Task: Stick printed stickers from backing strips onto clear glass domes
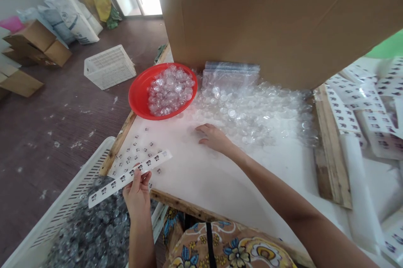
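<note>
My left hand point(137, 186) pinches a white strip of stickers point(122, 178) printed with small dark figures, held slanted over the table's left front corner. Out over the white tabletop point(182, 163) reaches my right hand point(214, 137), fingers apart and nothing visible in them. Just beyond it spreads a heap of clear round plastic pieces point(252, 112). A red basin point(138, 95) at the back left holds more clear rounded pieces point(171, 89). Small loose stickers point(135, 150) with the same sort of figure are scattered between the basin and my left hand.
Below left, a white slotted crate point(72, 188) holds many clear pieces point(97, 230). A large cardboard box point(267, 20) walls off the back, with stacked clear plastic packs point(231, 74) before it. Wooden edging point(333, 146) separates sticker sheets point(359, 91) on the right.
</note>
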